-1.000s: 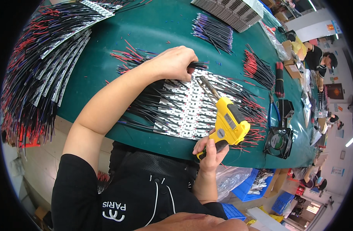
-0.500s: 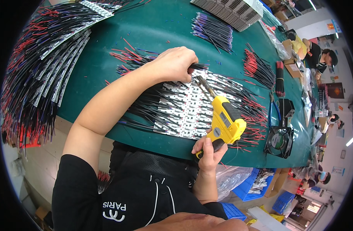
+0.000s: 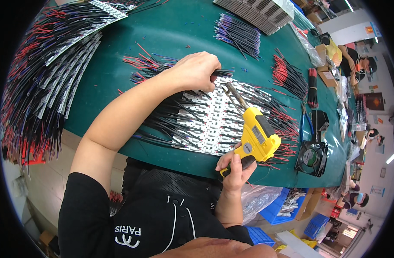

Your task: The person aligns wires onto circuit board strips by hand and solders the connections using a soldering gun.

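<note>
- Boards (image 3: 209,122), white and set side by side in a sheet, lie flat on the tabletop (image 3: 171,34) before the person, probably so that every joint faces up within easy reach.
- Black wires (image 3: 160,118) fan out from the sheet to both sides, many with red ends; lying outward, they seem to leave the middle strip uncovered.
- Left hand (image 3: 200,71) arches over the far end of the sheet with its fingers curled down among the wires, perhaps to steady them. Its fingertips are partly hidden, so I cannot tell whether they pinch anything.
- Right hand (image 3: 236,168) wraps around the grip of a yellow soldering gun (image 3: 258,134), holding it low and from behind, which likely keeps the fingers away from the hot end.
- The gun's metal tip (image 3: 235,93) slants toward the left hand, over the boards; whether it touches them is unclear.
- Loose wires (image 3: 288,77) and a tied bundle (image 3: 312,88) lie to the right, near blue-handled pliers (image 3: 307,122) and a black fan (image 3: 312,159), apparently parked off the sheet to leave elbow room.
</note>
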The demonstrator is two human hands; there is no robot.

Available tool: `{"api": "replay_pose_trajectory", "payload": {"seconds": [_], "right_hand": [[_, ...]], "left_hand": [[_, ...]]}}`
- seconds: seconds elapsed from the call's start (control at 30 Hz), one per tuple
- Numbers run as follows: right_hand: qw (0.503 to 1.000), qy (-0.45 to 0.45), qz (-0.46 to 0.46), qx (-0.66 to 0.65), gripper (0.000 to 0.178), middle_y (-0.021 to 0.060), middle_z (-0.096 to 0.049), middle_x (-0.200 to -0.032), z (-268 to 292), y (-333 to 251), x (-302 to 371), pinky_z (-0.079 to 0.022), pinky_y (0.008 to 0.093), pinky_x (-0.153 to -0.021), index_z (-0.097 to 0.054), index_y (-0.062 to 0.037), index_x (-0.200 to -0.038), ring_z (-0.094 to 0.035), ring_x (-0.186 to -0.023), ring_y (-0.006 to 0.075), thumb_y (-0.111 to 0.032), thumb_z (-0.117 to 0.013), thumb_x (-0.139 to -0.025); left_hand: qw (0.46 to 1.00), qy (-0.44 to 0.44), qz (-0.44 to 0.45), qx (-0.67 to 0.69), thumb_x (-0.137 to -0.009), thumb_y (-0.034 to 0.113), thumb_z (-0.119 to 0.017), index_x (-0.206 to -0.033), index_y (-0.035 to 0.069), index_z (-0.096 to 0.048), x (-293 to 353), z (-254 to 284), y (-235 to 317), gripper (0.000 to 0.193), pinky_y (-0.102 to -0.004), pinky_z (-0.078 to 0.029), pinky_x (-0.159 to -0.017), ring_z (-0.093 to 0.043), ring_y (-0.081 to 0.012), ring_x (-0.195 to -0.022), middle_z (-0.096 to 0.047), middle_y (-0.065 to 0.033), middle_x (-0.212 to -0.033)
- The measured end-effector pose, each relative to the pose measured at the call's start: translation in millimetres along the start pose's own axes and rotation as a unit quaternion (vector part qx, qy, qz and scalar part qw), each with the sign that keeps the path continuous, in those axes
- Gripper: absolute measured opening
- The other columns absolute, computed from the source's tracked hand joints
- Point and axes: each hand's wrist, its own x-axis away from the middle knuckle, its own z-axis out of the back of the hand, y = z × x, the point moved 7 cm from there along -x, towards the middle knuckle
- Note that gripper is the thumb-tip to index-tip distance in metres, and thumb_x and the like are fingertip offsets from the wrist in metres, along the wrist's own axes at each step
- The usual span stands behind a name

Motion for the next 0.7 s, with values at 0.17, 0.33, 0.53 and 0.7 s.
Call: {"api": "replay_pose_trajectory", "payload": {"seconds": [0.17,0.33,0.53,0.7], "right_hand": [[1.000,0.009,-0.009,-0.004,0.028,0.0080,-0.046,-0.054,-0.8,2.0,-1.5,-0.040,0.0256,-0.040,-0.040,0.0089,-0.104,-0.043,-0.041,0.0135,-0.011,-0.048,-0.085],[1.000,0.004,-0.026,0.007,0.026,0.0075,-0.046,-0.054,-1.8,4.7,-3.5,-0.040,0.0250,-0.040,-0.040,0.0078,-0.102,-0.043,-0.041,0.0130,-0.011,-0.048,-0.085],[0.999,-0.009,-0.011,0.029,0.025,0.0074,-0.046,-0.054,-4.5,3.1,-3.6,-0.040,0.0245,-0.041,-0.040,0.0074,-0.101,-0.043,-0.040,0.0129,-0.010,-0.047,-0.085],[0.998,-0.010,0.024,-0.050,0.024,0.0083,-0.048,-0.060,2.0,-1.5,-1.1,-0.044,0.0245,-0.041,-0.039,0.0084,-0.104,-0.046,-0.043,0.0130,0.000,-0.045,-0.083]], "left_hand": [[1.000,0.001,0.002,0.009,-0.058,0.011,-0.066,-0.069,-0.004,-0.059,-0.5,-1.8,-2.9,0.020,-0.0379,-0.045,-0.062,-0.058,-0.0314,-0.065,-0.057,-0.0185,-0.064],[1.000,0.009,0.006,0.008,-0.057,0.011,-0.065,-0.068,-0.004,-0.058,0.5,0.0,-1.1,0.020,-0.0383,-0.045,-0.063,-0.058,-0.0326,-0.066,-0.056,-0.0190,-0.063],[1.000,0.025,0.005,0.005,-0.057,0.011,-0.065,-0.067,-0.003,-0.058,1.6,0.3,-0.8,0.020,-0.0387,-0.045,-0.064,-0.058,-0.0339,-0.067,-0.055,-0.0197,-0.063],[1.000,0.009,0.013,0.013,-0.057,0.011,-0.065,-0.068,-0.003,-0.058,1.0,-0.4,-0.1,0.020,-0.0387,-0.045,-0.063,-0.058,-0.0336,-0.066,-0.056,-0.0193,-0.064]]}}
